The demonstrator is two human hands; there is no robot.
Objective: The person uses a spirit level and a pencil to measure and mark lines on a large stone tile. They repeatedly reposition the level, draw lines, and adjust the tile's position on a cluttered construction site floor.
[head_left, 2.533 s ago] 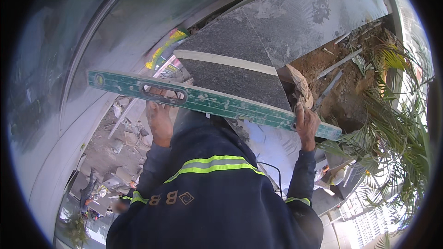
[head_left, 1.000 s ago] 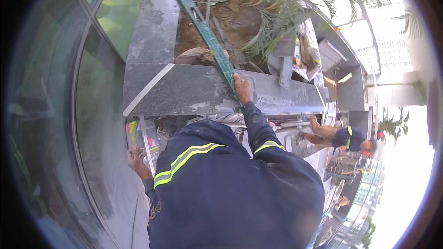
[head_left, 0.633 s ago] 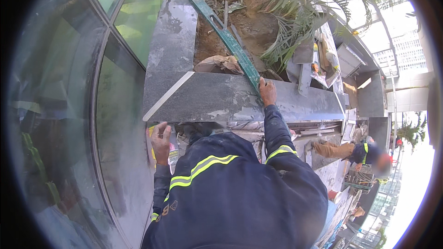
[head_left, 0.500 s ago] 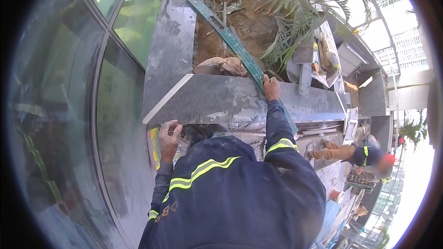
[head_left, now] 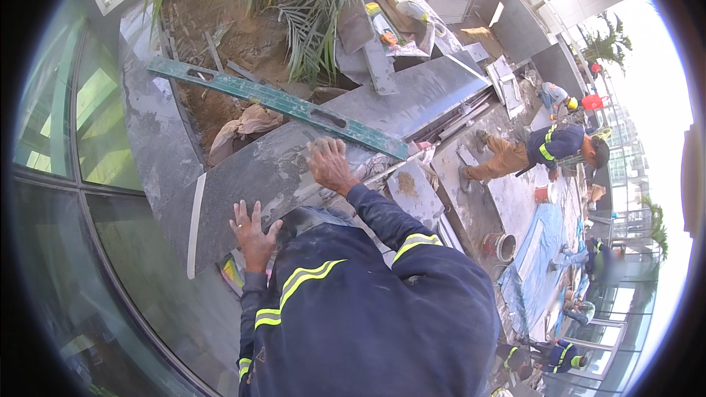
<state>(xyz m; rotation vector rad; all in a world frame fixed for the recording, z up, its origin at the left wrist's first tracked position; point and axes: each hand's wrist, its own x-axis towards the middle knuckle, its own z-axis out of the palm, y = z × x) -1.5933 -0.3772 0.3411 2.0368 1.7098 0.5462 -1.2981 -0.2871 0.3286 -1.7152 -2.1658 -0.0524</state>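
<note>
A long green spirit level (head_left: 288,105) with cut-out slots lies diagonally across the planter corner, resting on its grey stone slabs (head_left: 250,169). My right hand (head_left: 332,167) is just below the level, apart from it, fingers stretched out over the slab and holding nothing. At the slab's near edge my left hand (head_left: 254,237) is raised with fingers spread, a ring on one finger; it is empty, and I cannot tell whether it touches the edge. A white strip (head_left: 196,226) crosses the slab left of that hand.
Inside the planter are soil (head_left: 195,92), palm fronds (head_left: 316,29) and a crumpled brown sack (head_left: 246,129). Glass panels (head_left: 110,125) stand at left. To the right are a bending co-worker (head_left: 544,151), buckets (head_left: 500,246), a blue tarp (head_left: 540,257) and other people farther off.
My right hand has let go of the spirit level and now lies over the slab. My left hand's fingers have spread. The view has turned toward the right, showing more people and buckets.
</note>
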